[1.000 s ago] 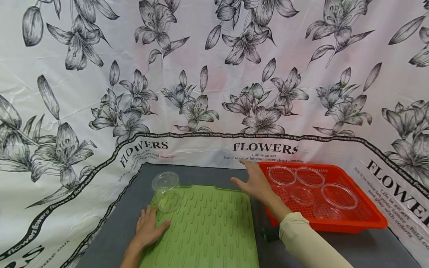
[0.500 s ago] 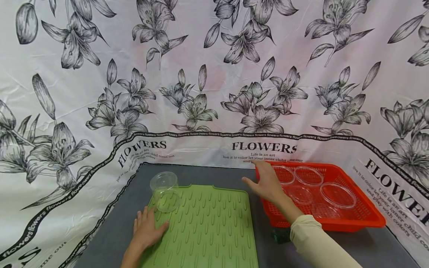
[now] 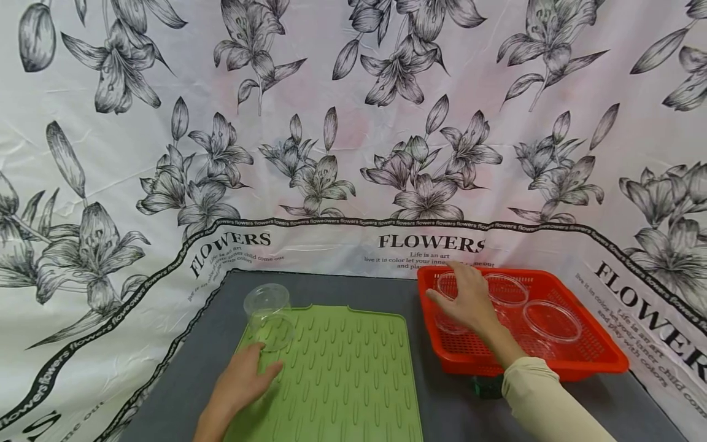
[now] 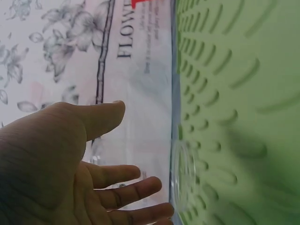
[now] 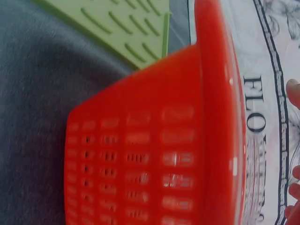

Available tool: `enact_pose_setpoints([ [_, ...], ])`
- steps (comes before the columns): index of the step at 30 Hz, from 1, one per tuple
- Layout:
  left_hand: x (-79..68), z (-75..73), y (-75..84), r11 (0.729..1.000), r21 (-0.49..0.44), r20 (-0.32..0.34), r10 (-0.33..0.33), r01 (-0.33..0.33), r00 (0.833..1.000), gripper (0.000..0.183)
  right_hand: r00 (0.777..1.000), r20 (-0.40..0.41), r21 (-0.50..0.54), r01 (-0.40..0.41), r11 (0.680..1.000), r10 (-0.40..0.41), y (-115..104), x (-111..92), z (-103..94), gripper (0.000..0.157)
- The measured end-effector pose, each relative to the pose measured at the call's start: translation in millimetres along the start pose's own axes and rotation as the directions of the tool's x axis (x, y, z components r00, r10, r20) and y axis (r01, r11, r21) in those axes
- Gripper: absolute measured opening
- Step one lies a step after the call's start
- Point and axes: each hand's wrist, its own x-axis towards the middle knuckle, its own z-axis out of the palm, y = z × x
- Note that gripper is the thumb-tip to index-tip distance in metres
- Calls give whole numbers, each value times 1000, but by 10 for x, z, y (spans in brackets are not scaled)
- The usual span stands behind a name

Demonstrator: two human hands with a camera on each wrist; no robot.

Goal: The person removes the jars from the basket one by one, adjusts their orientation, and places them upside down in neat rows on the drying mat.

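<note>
A clear plastic cup (image 3: pixel 267 316) stands at the back left corner of the green ridged mat (image 3: pixel 337 380). My left hand (image 3: pixel 239 383) is just in front of that cup, thumb spread from the fingers; in the left wrist view the fingers (image 4: pixel 136 192) reach toward the cup, and whether they touch it cannot be told. Over the left part of the red basket (image 3: pixel 599 367) hovers my right hand (image 3: pixel 469 301), thumb apart from the fingers. Beneath it a clear cup (image 3: pixel 450 324) is partly hidden. The right wrist view mostly catches the basket's side wall (image 5: pixel 154 154), with fingertips at the edge.
More clear cups (image 3: pixel 552 339) stand inside the basket, toward its back and right. Grey table surface (image 3: pixel 342 285) borders the mat. A flower-printed cloth (image 3: pixel 320 245) hangs behind the table and at both sides. A small dark green item (image 3: pixel 487 387) shows by my right wrist.
My right hand has moved right, from the basket's left edge to over the cup inside. My left hand's fingers have shifted slightly toward the cup on the mat.
</note>
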Motion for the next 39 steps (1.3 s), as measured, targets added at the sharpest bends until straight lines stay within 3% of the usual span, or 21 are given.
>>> enact_pose_setpoints([
  [8, -8, 33, 293, 995, -89, -42, 46, -49, 998, 68, 998, -10, -38, -58, 998, 58, 214, -77, -114, 85],
  [18, 46, 192, 516, 980, -156, -86, 110, -122, 990, 64, 996, -9, -102, -93, 990, 93, 313, -83, -172, 95],
  [25, 73, 264, 626, 976, -172, -67, 123, -133, 990, 64, 981, 69, -222, -162, 962, 181, 464, -64, -174, 108],
  [32, 98, 266, 706, 972, -164, -84, 156, -169, 984, 68, 974, 117, -226, -165, 960, 195, 508, -26, -145, 107],
  [39, 115, 252, 814, 969, -190, -55, 152, -160, 987, 69, 962, 161, -206, -188, 960, 223, 497, 5, -126, 116],
])
